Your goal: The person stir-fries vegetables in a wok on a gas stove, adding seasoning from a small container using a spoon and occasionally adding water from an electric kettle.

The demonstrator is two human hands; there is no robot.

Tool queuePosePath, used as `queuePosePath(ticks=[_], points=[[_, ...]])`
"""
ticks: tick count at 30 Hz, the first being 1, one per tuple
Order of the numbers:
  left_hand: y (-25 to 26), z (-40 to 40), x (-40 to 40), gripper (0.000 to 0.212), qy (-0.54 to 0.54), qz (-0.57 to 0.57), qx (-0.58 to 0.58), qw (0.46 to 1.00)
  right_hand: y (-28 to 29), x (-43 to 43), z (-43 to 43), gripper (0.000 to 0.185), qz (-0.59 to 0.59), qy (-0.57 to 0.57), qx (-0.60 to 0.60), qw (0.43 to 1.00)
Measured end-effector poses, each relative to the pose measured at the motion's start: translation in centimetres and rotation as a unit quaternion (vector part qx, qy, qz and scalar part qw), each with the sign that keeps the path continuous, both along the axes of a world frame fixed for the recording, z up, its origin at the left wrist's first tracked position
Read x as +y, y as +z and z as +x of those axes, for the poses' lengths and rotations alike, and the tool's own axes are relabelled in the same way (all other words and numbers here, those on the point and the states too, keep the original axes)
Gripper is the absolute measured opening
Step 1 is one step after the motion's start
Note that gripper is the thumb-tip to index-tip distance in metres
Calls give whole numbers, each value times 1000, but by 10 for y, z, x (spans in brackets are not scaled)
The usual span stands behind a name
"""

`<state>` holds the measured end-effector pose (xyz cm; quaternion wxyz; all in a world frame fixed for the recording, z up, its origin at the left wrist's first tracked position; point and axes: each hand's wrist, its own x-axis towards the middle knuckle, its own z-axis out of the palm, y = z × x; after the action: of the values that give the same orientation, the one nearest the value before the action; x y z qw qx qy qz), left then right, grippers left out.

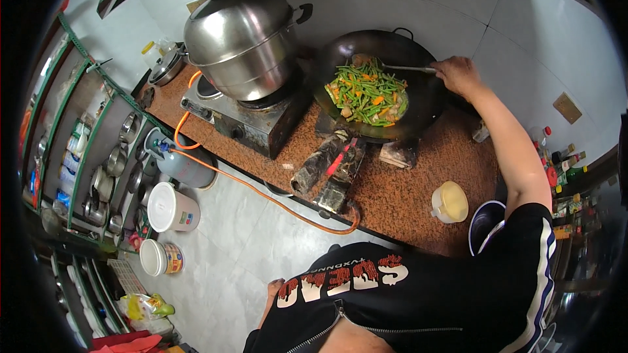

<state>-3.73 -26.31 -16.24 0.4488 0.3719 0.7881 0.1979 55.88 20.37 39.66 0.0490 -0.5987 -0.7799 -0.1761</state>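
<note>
My right hand grips the handle of a metal cooking spatula or ladle. Its head dips into the food at the far side of a large black wok and is partly covered. Green beans, cut into lengths, lie in the wok with orange pieces and chunks that look like meat. Down by my side, my left hand shows only in part beside my black top; its fingers are mostly hidden. The wok sits on a gas burner with an orange hose.
A lidded steel steamer pot stands on a gas stove left of the wok. On the reddish-brown counter are a yellow-topped plastic container and a dark basin. A gas cylinder and white buckets stand on the floor.
</note>
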Motion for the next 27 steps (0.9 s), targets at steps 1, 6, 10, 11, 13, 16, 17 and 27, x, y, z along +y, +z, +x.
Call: queuePosePath(ticks=[1, 6, 10, 11, 13, 16, 17, 27], points=[[1, -1, 6, 31, -19, 20, -1, 1000, 8, -10, 3, 22, -5, -7, 1, 1000], [-1, -7, 28, 29, -83, 47, -10, 995, 44, -66, -1, 25, 39, 47, -138, 989], [3, -1, 55, 30, 55, -27, -131, 990, 43, -119, 0, 29, 75, 74, -193, 976], [7, 0, 63, 30, 61, -27, -152, 986, 40, -130, 2, 30, 91, 80, -204, 972], [12, 4, 73, 30, 103, -5, -187, 977, 40, -147, 7, 32, 92, 84, -196, 973], [93, 41, 124, 32, 83, -78, -191, 975, 33, -171, 15, 37, 95, 74, -208, 971], [135, 57, 135, 33, 79, -94, -180, 976, 35, -177, 15, 37, 93, 72, -205, 972], [85, 32, 111, 32, 115, -52, -201, 971, 8, -182, -32, 20, 127, 16, -201, 971]])
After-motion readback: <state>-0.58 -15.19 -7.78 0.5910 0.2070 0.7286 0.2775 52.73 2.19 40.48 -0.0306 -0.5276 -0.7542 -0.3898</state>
